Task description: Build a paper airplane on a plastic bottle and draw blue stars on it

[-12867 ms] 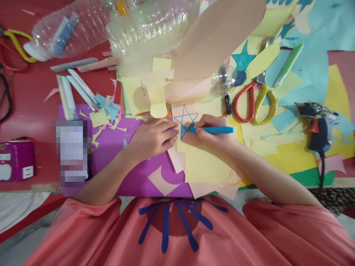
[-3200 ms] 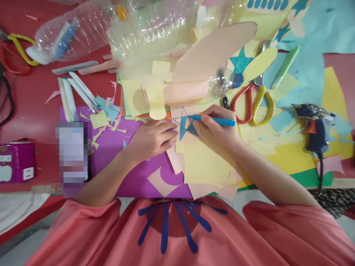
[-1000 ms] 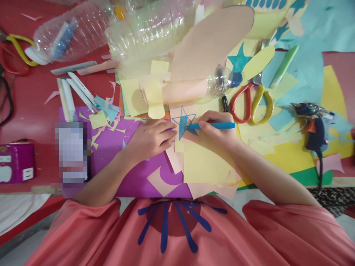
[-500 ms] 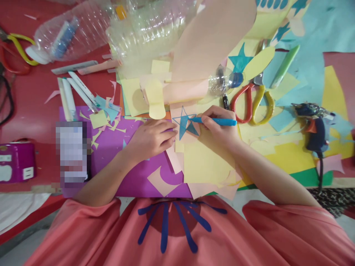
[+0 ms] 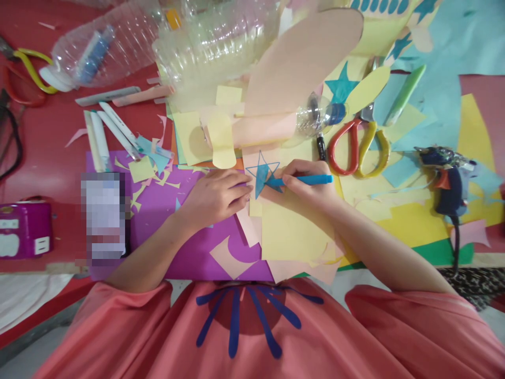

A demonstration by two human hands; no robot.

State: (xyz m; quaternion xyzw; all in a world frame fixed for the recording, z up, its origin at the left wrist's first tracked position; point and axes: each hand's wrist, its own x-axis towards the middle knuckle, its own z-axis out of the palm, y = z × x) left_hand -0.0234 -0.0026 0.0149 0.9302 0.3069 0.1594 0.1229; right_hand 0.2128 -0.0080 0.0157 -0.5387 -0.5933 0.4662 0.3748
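My right hand (image 5: 310, 181) pinches a blue felt-tip pen (image 5: 315, 179), its tip touching a star (image 5: 262, 172) drawn on pink paper (image 5: 248, 156). The star's middle and lower points are filled in blue; its upper and side points are outline only. Lying flat at the star's left, my left hand (image 5: 221, 195) has its fingers stretched over the paper's edge and holds nothing. Just above my hands is a pale yellow cut-out (image 5: 221, 141). Beneath and below the star lies a pale yellow sheet (image 5: 295, 231).
Scissors (image 5: 359, 147) and a glue gun (image 5: 452, 181) lie to the right. Plastic bottles (image 5: 213, 47) and a large pink oval (image 5: 303, 58) fill the back. Several markers (image 5: 114, 129), paper scraps (image 5: 142, 169) and a blurred phone (image 5: 103, 216) are at left, on and around purple paper (image 5: 189, 252).
My right hand and the pen have shifted slightly down and left, the tip now at the star's lower middle. My left hand stays in place.
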